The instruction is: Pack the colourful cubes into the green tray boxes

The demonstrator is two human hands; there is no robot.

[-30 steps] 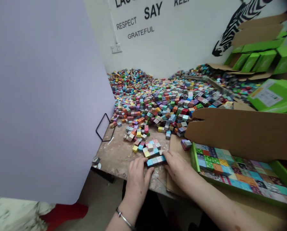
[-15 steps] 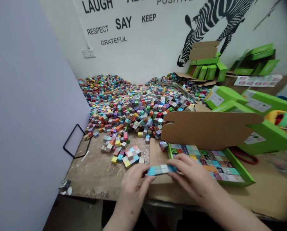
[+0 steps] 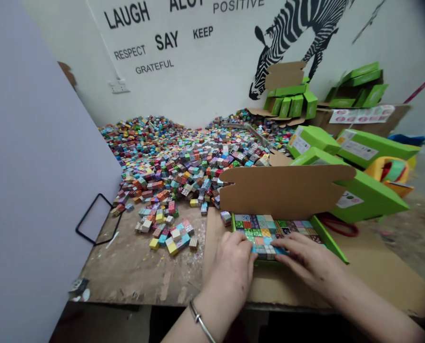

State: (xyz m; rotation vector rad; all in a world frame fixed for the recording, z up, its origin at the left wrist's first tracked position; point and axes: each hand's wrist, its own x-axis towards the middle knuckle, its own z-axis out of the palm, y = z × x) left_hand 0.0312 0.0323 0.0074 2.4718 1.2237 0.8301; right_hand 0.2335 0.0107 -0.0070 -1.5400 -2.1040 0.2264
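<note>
My left hand [image 3: 236, 259] and my right hand [image 3: 301, 257] pinch a short row of small patterned cubes [image 3: 265, 251] from its two ends. Blue, white and grey faces show on the row, which lies at the near left part of an open green box [image 3: 333, 240]. Inside the box, more patterned cubes [image 3: 258, 226] sit in tight rows. Its brown cardboard lid [image 3: 283, 190] stands up at the back. Whether the row rests fully on the box floor is hidden by my fingers.
A big heap of loose cubes [image 3: 183, 166] covers the table's back, with a small cluster [image 3: 172, 238] nearer me. Green boxes [image 3: 358, 186] are stacked at right beside a red band [image 3: 340, 226]. A pale panel [image 3: 48, 190] with a black metal loop [image 3: 91, 238] borders the left.
Both hands have carried the cube row from in front of the box into its near left part. The view has shifted a little to the right.
</note>
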